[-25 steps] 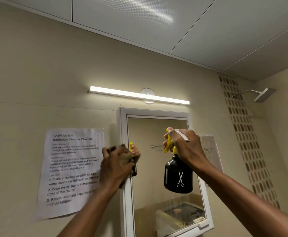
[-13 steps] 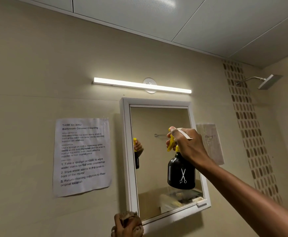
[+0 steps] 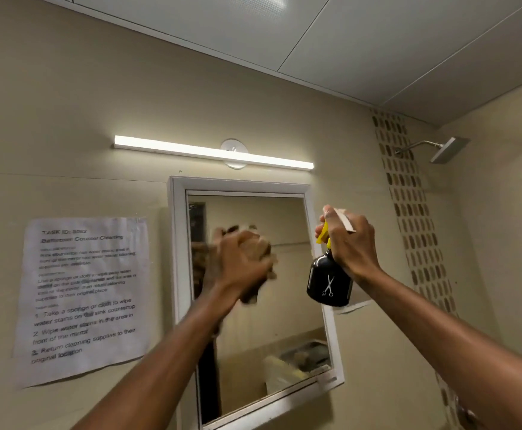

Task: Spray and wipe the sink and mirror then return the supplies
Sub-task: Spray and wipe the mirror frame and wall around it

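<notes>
Now the step in hand looks like wiping the mirror [image 3: 253,321]. To do it well, I would keep the left hand [image 3: 241,262] pressing flat and work across the whole glass in overlapping passes. That hand, blurred, is at the mirror's upper middle, fingers curled round a brownish cloth or sponge [image 3: 258,248]. The right hand [image 3: 351,243] grips a black spray bottle [image 3: 329,282] with yellow trigger at the mirror's right edge.

Left hand [image 3: 241,262], blurred, gripping a brown cloth [image 3: 261,248] against the mirror [image 3: 284,305]. Right hand [image 3: 351,240] holding up a black spray bottle [image 3: 328,282] at the mirror's right edge, yellow trigger under the fingers.
</notes>
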### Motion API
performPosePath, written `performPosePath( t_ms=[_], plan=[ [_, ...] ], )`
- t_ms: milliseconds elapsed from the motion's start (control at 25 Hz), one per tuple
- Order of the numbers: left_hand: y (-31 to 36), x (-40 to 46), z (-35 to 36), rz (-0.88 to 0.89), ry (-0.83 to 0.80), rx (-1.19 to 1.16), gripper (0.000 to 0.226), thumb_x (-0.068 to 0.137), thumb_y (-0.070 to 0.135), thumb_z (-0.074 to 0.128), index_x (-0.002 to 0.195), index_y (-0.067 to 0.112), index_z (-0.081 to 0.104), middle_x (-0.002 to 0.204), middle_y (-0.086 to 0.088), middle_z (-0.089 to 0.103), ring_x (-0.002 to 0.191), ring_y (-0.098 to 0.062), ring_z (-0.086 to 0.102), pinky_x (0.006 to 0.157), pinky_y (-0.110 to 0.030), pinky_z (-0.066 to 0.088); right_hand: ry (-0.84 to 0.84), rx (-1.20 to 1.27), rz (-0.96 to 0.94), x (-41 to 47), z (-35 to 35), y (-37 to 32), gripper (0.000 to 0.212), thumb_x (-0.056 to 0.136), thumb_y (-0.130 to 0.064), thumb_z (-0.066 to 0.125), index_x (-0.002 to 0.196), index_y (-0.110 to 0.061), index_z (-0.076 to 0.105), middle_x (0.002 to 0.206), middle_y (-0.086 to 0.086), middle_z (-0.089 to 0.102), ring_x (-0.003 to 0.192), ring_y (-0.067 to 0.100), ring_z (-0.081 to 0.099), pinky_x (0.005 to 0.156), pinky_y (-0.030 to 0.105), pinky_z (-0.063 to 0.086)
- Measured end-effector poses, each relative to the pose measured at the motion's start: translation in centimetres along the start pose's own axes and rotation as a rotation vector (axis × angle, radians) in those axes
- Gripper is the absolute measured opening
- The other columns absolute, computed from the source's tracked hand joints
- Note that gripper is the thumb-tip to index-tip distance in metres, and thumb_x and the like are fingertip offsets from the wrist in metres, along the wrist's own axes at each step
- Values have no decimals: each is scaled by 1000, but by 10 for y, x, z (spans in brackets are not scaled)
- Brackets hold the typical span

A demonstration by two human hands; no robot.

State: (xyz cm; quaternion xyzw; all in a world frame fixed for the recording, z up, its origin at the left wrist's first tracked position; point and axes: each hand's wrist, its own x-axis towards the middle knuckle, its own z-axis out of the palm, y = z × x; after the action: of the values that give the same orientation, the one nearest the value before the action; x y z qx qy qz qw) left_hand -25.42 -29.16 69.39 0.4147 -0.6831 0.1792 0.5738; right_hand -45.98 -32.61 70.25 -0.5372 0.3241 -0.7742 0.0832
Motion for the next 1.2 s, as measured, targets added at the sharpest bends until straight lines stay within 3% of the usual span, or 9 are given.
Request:
performPosePath(
  t_ms=[80, 240, 440, 560, 720, 840, 920, 1040, 1200],
  plan=[
    [20, 52, 24, 78, 38, 46, 54, 72, 34, 85, 118, 18, 63, 113, -4, 41, 96, -18, 46, 72, -15, 37, -28, -17, 1, 23, -14, 10, 46, 104, -34, 56, 75, -4, 76, 66, 8, 77, 65, 24, 75, 66, 30, 57],
    [24, 105, 66, 204, 64, 103, 55, 70, 30, 82, 119, 18, 61, 122, -14, 38, 95, -20, 42, 80, -29, 49, -133, -101, -7, 38, -37, 46, 43, 104, -32, 57, 78, -2, 75, 64, 10, 76, 47, 11, 68, 49, 18, 51],
    [19, 125, 105, 286, 51, 185, 47, 70, 24, 82, 113, 19, 63, 124, -14, 36, 91, -25, 48, 79, -33, 51, -294, -152, 44, 35, -52, 96, 47, 105, -34, 55, 75, -5, 78, 67, 9, 79, 65, 23, 78, 66, 33, 61],
    [16, 134, 126, 303, -15, 213, 44, 67, 25, 83, 106, 22, 63, 120, -11, 35, 88, -29, 53, 77, -39, 56, -408, -175, 158, 29, -63, 121, 39, 103, -30, 59, 86, -1, 78, 75, 17, 80, 65, 31, 79, 57, 32, 61],
    [22, 141, 157, 305, -120, 276, 35, 67, 22, 80, 96, 28, 63, 113, -6, 35, 81, -31, 55, 67, -39, 55, -656, -205, 301, 23, -76, 148, 28, 104, -23, 58, 96, 1, 73, 92, 23, 80, 71, 29, 78, 71, 44, 65],
    [24, 142, 179, 294, -160, 333, 34, 69, 19, 79, 97, 29, 62, 117, -5, 35, 87, -29, 53, 66, -36, 48, -763, -290, 434, 23, -85, 160, 13, 101, -20, 62, 101, -8, 64, 107, 24, 77, 78, 29, 75, 69, 36, 64],
    [22, 142, 193, 268, -179, 349, 33, 71, 20, 78, 97, 30, 61, 120, -6, 34, 92, -30, 50, 70, -39, 51, -825, -316, 499, 25, -90, 166, 19, 100, -22, 64, 112, -6, 62, 106, 19, 79, 76, 26, 78, 67, 33, 64],
    [12, 144, 209, 257, -164, 371, 28, 74, 17, 74, 94, 28, 59, 120, -6, 34, 89, -31, 53, 71, -43, 55, -773, -318, 487, 32, -94, 174, 25, 98, -21, 65, 112, 0, 67, 98, 19, 79, 67, 24, 76, 62, 35, 64],
    [4, 148, 221, 286, -98, 531, 30, 77, 16, 73, 103, 23, 58, 132, -10, 34, 104, -36, 50, 75, -43, 52, -634, -335, 223, 44, -100, 174, 36, 101, -30, 62, 89, 0, 80, 69, 4, 80, 63, 17, 78, 66, 35, 63]
  ],
)
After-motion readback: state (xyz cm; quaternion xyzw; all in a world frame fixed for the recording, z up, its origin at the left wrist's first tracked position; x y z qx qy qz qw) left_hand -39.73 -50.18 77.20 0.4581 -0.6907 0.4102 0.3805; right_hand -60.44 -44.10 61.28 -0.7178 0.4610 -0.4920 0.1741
